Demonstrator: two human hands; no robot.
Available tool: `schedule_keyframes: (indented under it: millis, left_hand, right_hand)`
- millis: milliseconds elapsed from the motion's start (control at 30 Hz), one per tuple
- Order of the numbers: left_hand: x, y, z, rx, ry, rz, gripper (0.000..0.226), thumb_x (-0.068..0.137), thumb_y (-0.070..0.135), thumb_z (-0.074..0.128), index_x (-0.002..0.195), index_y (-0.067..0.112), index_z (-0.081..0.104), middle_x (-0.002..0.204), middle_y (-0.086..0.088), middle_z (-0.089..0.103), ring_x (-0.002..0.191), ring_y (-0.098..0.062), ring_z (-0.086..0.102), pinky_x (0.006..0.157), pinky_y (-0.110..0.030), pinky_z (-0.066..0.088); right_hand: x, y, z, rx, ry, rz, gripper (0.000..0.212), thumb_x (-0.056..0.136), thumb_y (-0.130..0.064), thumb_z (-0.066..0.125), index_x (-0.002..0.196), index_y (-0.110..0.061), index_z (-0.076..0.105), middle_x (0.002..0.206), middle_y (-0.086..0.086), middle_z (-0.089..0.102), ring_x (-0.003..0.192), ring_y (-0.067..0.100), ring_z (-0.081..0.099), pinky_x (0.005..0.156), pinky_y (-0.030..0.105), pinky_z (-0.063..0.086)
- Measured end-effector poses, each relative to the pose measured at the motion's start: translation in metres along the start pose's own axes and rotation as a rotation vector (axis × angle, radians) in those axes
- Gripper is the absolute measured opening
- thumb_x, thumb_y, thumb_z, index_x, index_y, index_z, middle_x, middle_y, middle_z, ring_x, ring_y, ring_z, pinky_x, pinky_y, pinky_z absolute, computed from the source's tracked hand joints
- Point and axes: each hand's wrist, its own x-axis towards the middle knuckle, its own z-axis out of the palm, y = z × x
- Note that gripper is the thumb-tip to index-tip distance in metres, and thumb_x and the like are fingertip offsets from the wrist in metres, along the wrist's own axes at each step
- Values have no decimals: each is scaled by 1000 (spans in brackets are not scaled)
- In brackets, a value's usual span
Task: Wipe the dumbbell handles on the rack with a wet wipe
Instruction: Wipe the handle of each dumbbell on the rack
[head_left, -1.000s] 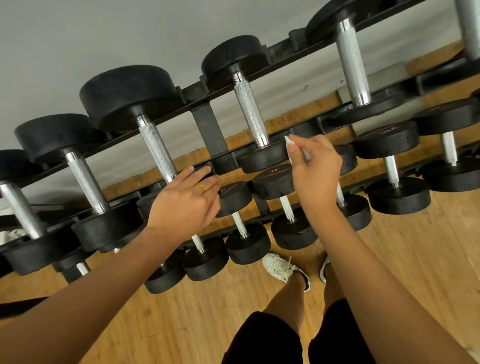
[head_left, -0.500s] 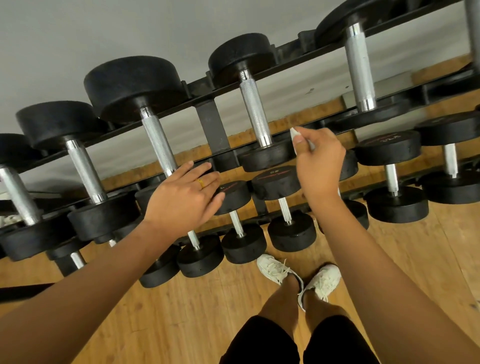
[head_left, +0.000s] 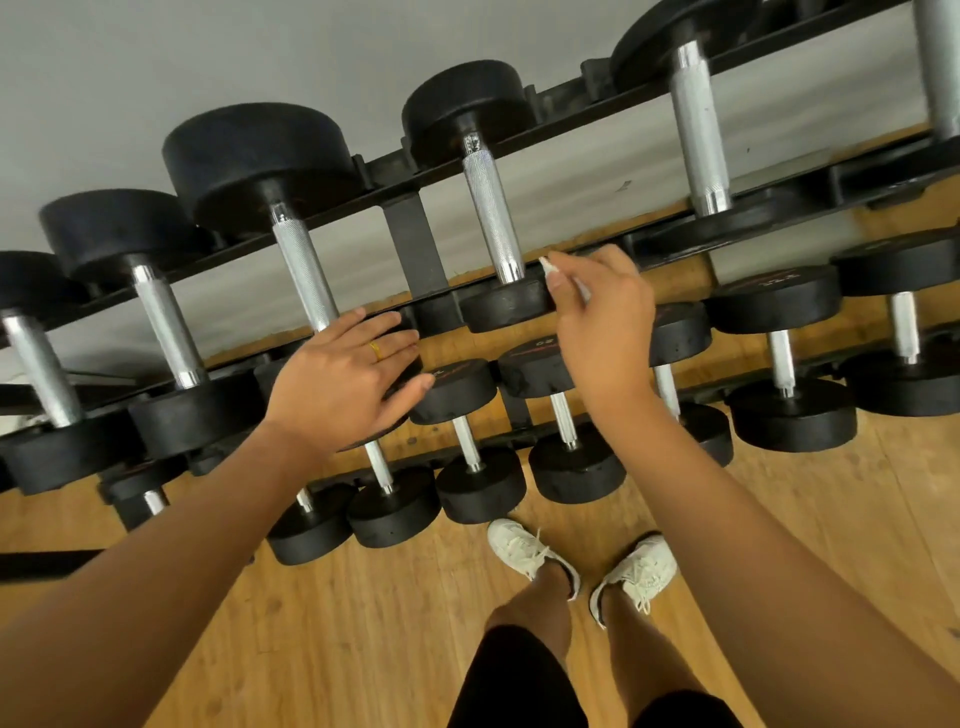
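Observation:
A black two-tier rack (head_left: 415, 249) carries black rubber dumbbells with knurled silver handles. My right hand (head_left: 602, 322) pinches a small folded white wet wipe (head_left: 549, 269) just right of the lower end of one top-row handle (head_left: 491, 208), above that dumbbell's near head (head_left: 506, 312). My left hand (head_left: 343, 384) lies flat with straight fingers on the near head of the neighbouring big dumbbell, whose handle (head_left: 304, 275) rises above it. Most of the wipe is hidden inside my fingers.
More dumbbells fill the top row to the left (head_left: 161, 322) and right (head_left: 698, 130), and smaller ones (head_left: 467, 441) sit on the lower tier. My white shoes (head_left: 524, 553) stand on the wooden floor (head_left: 363, 623) close to the rack. A grey wall lies behind.
My right hand with the wipe has moved up and left toward the top-row handle. My feet have come together. My left hand stays on the same dumbbell head.

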Motion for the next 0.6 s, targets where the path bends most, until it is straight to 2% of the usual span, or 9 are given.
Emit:
schedule_keyframes:
  millis: [67,200,300,400,433,500,600]
  left_hand:
    - [0,1,0,1,0,-1,47,107,44,48,115,9,78,123,-8,74,127,-28,63,114,-47,43]
    - [-1,1,2,0,-14,-6,48,108,43,44,117,9,78,124,-8,74,128,-28,62,114,-48,44]
    - [-1,2,1,-7,-31,-9,48,109,43,43,118,10,77,125,-8,73,130,-27,61,114,-47,43]
    - [2,1,-1,-22,-43,9,47,107,42,44,119,10,76,126,-8,73,132,-27,59,115,-47,40]
    - [-1,-2,-1,-29,-44,29,48,107,42,43,121,9,75,129,-9,71,134,-28,57,116,-48,39]
    - [-10,-10,1,-30,-39,100,48,107,39,43,130,6,69,137,-12,66,140,-30,52,120,-52,35]
    - [-24,-14,8,15,13,140,45,108,35,46,138,5,62,144,-14,60,143,-31,48,122,-54,32]
  right_hand:
    - [-17,1,2,-19,5,-92,24,95,-10,65,119,-9,72,90,-6,51,83,8,49,74,5,36]
    - [-3,6,7,-87,1,-265,23,93,-7,66,115,-8,74,89,6,60,85,17,53,79,17,37]
    - [9,4,12,-85,-11,-363,21,92,-8,67,111,-8,75,89,8,62,87,21,54,79,12,31]
    - [6,19,3,-65,-35,-463,23,91,-4,68,112,-8,75,89,9,64,89,20,54,85,7,33]
    - [8,24,-2,-61,-60,-487,23,91,-3,68,112,-9,75,90,10,65,89,21,55,87,8,35]
    - [18,27,-11,-59,-126,-515,23,92,-6,69,114,-9,74,91,10,67,89,24,60,85,20,45]
    - [41,10,-11,-98,-321,-632,23,93,-12,68,115,-8,74,94,8,70,90,21,62,86,27,46]
